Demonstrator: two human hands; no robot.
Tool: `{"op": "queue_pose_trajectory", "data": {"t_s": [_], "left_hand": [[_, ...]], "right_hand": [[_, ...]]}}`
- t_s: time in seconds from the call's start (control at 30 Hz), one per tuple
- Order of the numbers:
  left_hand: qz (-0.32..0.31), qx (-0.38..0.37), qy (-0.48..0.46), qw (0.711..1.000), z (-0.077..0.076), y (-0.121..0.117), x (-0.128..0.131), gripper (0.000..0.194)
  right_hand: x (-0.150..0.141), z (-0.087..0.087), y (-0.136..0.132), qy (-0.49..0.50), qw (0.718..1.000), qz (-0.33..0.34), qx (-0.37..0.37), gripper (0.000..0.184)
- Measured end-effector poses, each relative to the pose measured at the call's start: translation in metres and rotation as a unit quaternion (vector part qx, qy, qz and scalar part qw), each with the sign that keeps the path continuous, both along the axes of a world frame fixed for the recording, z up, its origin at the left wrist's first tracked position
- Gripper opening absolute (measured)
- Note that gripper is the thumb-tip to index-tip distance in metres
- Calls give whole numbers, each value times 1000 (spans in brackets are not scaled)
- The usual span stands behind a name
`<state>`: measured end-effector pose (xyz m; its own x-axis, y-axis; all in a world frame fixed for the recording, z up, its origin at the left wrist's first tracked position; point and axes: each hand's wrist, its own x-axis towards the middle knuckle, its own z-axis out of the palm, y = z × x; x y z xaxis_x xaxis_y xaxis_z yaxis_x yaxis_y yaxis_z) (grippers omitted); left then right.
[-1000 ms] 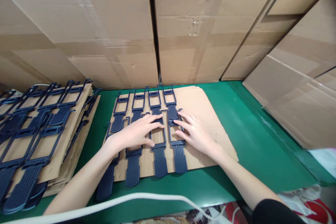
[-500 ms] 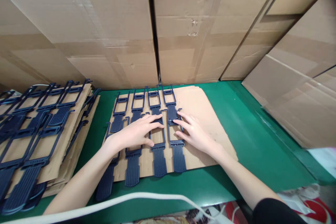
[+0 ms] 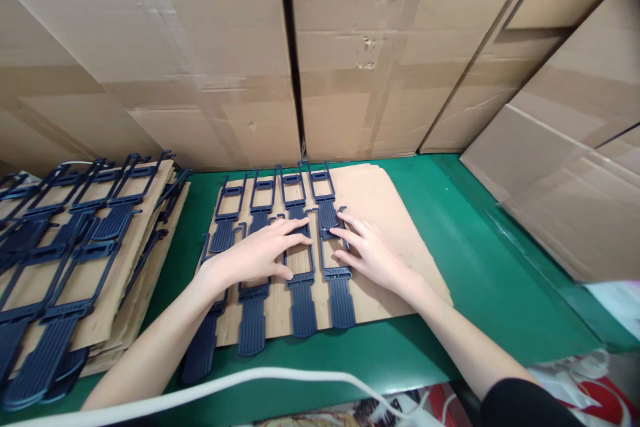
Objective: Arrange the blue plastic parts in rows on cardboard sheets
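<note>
Several dark blue plastic frames, each with a ribbed paddle-shaped end, lie in two rows on a cardboard sheet (image 3: pixel 395 247). My left hand (image 3: pixel 270 247) rests with fingers spread over one frame in the front row (image 3: pixel 303 307); its fingertips touch the upper part and side bar. At the row's right end, my right hand (image 3: pixel 367 250) is open too, its fingertips on the top and side of another frame (image 3: pixel 341 300). Neither hand grips anything. Parts of the frames under my left hand and forearm are hidden.
On the left stands a stack of cardboard sheets (image 3: pixel 150 293) layered with more blue frames (image 3: pixel 95 253). Large cardboard boxes (image 3: pixel 200 67) wall off the back and right of the green table (image 3: pixel 500 280). A white cable (image 3: pixel 280 373) crosses the front.
</note>
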<state>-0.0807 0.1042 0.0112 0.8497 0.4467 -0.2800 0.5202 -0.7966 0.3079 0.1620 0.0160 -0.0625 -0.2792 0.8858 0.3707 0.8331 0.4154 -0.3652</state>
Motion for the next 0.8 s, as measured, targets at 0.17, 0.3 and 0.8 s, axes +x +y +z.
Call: {"op": "queue_pose_trajectory", "data": {"t_s": [0.17,0.3,0.8], "left_hand": [[-10,16,-2,1000,-1,0,-2,63],[-35,60,-16,997,1,-4,-4,67],[-6,289,-175,941,31,-83,56,60]], "right_hand": [[1,-1,1,5,1000,4,3,39],[0,10,1,55,998,-2,10,42],[-34,56,-10,641,676,90,-352,78]]}}
